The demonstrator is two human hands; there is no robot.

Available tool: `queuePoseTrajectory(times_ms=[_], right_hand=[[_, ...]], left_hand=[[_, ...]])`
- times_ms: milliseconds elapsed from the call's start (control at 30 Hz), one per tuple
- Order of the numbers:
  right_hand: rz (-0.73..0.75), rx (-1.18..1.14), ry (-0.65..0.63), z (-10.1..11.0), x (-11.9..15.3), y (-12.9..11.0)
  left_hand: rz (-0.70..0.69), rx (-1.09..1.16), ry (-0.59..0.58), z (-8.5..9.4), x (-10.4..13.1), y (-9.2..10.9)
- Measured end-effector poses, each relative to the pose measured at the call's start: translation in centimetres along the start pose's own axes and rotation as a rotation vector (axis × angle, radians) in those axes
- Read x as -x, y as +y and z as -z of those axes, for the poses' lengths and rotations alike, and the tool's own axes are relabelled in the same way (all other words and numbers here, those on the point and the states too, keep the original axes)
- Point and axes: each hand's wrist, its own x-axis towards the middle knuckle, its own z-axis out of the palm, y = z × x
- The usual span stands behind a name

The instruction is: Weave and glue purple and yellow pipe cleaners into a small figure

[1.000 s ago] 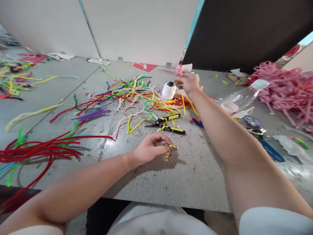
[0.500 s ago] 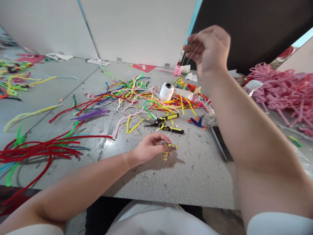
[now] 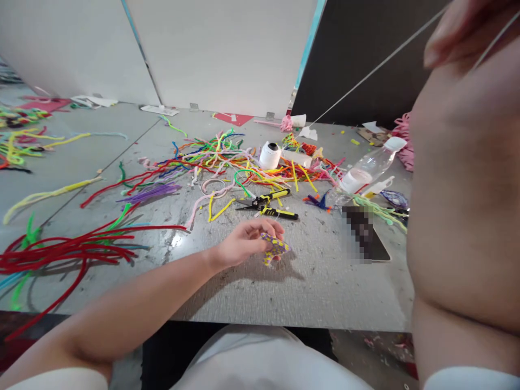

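Clear bottle (image 3: 378, 161), dark phone (image 3: 378, 244), red paper (image 3: 242, 121)

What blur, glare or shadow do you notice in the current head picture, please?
Head view: right hand blurred, cropped by the frame; bright glare patch on the table; soft shadow beneath the left hand; phone partly pixelated.

No readable text, labels, brands, numbers or signs anywhere.
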Motion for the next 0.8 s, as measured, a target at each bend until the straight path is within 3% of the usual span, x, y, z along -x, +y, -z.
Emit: queuePoseTrajectory(times_ms=[33,67,100,133,200,233,367,433,500,567,667,800], right_hand=[[0.167,-0.041,0.200,-1.2,2.5,-0.3],[0.265,-0.064,0.307,-2.5,5.0,-0.4],[0.262,-0.113,0.357,-3.7,7.4,-0.2],[0.208,-0.182,0.319,-4.8,9.7,0.2],[-0.104,-0.313,0.050,-6.5,14.0,1.6],[-0.287,-0.404,0.006,-7.1,16.0,2.4],[-0.809,-0.712,0.063,-9.5,23.3,5.7],[-0.952,-0.802,0.175,-11.3,26.4,6.8],[-1.068,-0.844,0.209,-13.0,28.9,7.2],[-1.041,-0.860,0.233,-14.2,30.7,7.0],[-1.025,-0.906,0.082,-14.4,32.6,6.3],[-1.170,-0.841,-0.360,-13.2,34.8,6.4]], left_hand=[[0.003,-0.001,-0.024,-0.1,0.2,0.3],[0.009,0.003,-0.055,-0.2,0.3,0.5],[0.018,0.016,-0.090,-0.3,0.5,0.8],[0.026,0.036,-0.128,-0.4,0.6,1.0],[0.052,0.092,-0.205,-0.6,0.8,1.2],[0.065,0.123,-0.235,-0.7,0.8,1.3],[0.125,0.209,-0.291,-1.1,0.9,1.5],[0.166,0.226,-0.302,-1.3,0.9,1.6],[0.197,0.224,-0.295,-1.4,1.0,1.6],[0.195,0.205,-0.261,-1.2,1.1,1.5],[0.167,0.183,-0.174,-0.5,0.9,1.3],[0.179,0.188,-0.074,0.2,0.5,1.2]])
